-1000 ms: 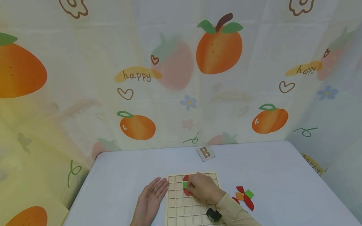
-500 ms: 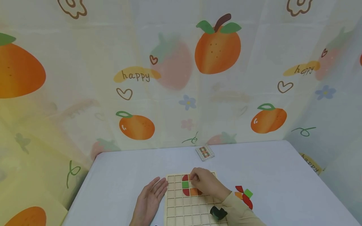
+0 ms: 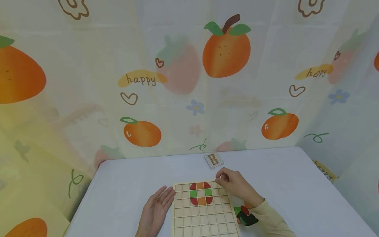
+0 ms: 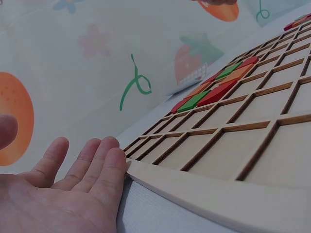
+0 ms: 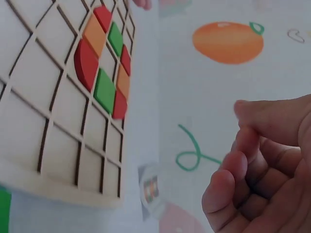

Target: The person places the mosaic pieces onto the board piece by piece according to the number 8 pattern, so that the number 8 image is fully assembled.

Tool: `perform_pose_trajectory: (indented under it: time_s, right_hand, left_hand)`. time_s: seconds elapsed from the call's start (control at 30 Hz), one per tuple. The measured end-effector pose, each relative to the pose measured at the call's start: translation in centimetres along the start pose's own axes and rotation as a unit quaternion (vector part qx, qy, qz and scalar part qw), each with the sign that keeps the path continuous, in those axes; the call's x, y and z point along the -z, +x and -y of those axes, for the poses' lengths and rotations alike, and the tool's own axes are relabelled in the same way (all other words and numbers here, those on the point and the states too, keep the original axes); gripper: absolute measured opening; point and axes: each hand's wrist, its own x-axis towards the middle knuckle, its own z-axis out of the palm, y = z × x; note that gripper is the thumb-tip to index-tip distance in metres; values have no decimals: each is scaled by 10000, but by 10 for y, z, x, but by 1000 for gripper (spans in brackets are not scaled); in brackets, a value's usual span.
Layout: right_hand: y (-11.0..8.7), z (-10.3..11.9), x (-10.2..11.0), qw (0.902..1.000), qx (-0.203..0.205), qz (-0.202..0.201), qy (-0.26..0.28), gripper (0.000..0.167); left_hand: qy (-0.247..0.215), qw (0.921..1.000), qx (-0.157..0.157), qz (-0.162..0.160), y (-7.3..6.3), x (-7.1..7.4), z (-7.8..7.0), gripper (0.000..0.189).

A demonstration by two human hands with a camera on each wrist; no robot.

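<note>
A wooden grid board [image 3: 220, 219] lies on the table, and coloured pieces fill a ring of cells near its far edge. Red rounded pieces [image 3: 209, 200] form the ring's corners. Orange squares [image 3: 202, 201] sit at its top and bottom, green squares [image 3: 208, 192] at its sides, around a bare middle cell. My left hand [image 3: 155, 209] rests with straight fingers against the board's left edge; in the left wrist view the fingertips touch the rim. Above the board's far right corner hovers my right hand [image 3: 238, 186], its fingers loosely bent. Nothing shows between its thumb and fingers [image 5: 218, 191] in the right wrist view.
A small stack of patterned cards [image 3: 214, 159] lies beyond the board. Loose red, green and orange pieces [image 3: 238, 209] lie beside the board's right edge, partly hidden by the black wrist camera [image 3: 247, 218]. A fruit-printed curtain [image 3: 183, 131] hangs behind the table.
My right hand has moved off the ring of pieces to the right, uncovering the whole ring with its right-hand green and red pieces. My left hand has stayed at the board's edge.
</note>
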Motion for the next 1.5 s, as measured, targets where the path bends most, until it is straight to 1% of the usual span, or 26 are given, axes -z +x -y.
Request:
perform_pose_trajectory:
  time_s: [0.1,0.3,0.37,0.5,0.8,1.07,1.27,1.5]
  right_hand:
    - [-5,-3,10,9998,-79,-133,-88,6]
    - [-14,-11,24,9976,141,-585,-334,11]
    - [-17,-15,26,9974,90,-621,-344,11]
    - [-23,-24,31,9986,-79,-437,-271,10]
    - [-36,-39,36,9985,-426,-211,-258,14]
    - [-49,-48,40,9991,-301,-173,-228,11]
    - [-54,-54,40,9970,-716,-152,-260,12]
    - [-59,-60,39,9913,-1208,-186,-489,11]
  left_hand:
    - [8,10000,-17,-29,0,0,0,63]
    - [-43,10000,-11,7,-1,-1,-1,62]
    - [-41,10000,-9,25,-1,-1,-1,63]
    - [-70,9999,2,78,-2,-1,-1,63]
    - [-138,9998,10,141,-1,0,-1,62]
    - [-142,9998,8,166,-1,0,-1,62]
    - [-133,9998,13,151,-1,0,-1,62]
    - [-135,9998,24,169,-1,1,-1,61]
